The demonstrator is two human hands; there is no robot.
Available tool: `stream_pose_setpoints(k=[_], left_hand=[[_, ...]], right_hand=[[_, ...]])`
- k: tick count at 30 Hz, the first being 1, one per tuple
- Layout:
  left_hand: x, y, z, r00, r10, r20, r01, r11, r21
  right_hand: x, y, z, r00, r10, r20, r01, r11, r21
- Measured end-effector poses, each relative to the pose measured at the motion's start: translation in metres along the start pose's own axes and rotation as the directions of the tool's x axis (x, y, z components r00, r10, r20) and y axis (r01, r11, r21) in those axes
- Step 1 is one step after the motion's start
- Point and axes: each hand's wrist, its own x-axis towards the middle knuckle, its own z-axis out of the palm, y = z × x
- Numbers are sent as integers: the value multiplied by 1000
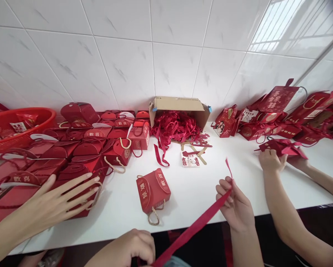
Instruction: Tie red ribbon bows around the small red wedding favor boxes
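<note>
A long red ribbon [194, 229] stretches between my two hands at the table's front edge. My right hand [235, 204] pinches it near its upper end, whose tip sticks up above the fingers. Low in the picture, my left hand [134, 246] is curled around the other end, partly cut off by the frame. Beyond them a small red box [153, 191] with rope handles lies tilted on the white table [191, 200], touched by neither hand.
A person's spread hand [69, 196] rests over rows of red boxes [83, 150] at left, beside a red basket [44, 120]. A cardboard box [179, 104] spills ribbons at the back. At right, another person's hands [272, 161] hold a red box near more boxes.
</note>
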Motion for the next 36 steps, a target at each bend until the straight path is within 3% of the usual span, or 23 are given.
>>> stream_pose_setpoints(k=[2,3,4,6,7,8,10,13,18,22,29,36], left_hand=[[2,-1,-7,980,-60,-191,60,998,-6],[5,-3,-12,934,-71,-350,65,997,-27],[8,-5,-16,855,-66,-515,55,998,-37],[20,-10,-23,640,-20,-768,64,998,27],[27,-13,-25,564,2,-826,105,992,74],[35,-15,-25,540,5,-842,163,980,111],[50,-19,-21,624,-39,-781,253,955,154],[63,-22,-11,760,-80,-645,261,946,190],[68,-18,-2,889,-56,-454,173,960,220],[73,-15,-1,892,-72,-446,187,958,219],[79,-12,-1,858,-40,-513,183,956,231],[80,-11,0,843,14,-537,162,947,278]], right_hand=[[-1,-4,-5,1000,-22,7,22,1000,-21],[-2,-5,-6,999,-31,16,31,998,-48],[-2,-5,-6,999,-38,33,41,995,-89],[-2,-4,-3,996,-46,74,61,976,-210],[-2,-2,0,994,-49,96,74,957,-280],[-2,0,3,991,-54,119,92,934,-346],[-1,6,10,987,-61,150,124,881,-457],[0,15,21,983,-49,179,147,797,-586],[0,32,31,968,25,251,180,625,-759],[-3,40,31,955,71,287,215,499,-839],[-7,38,28,925,217,313,136,579,-804],[-4,38,30,930,236,280,106,559,-822]])
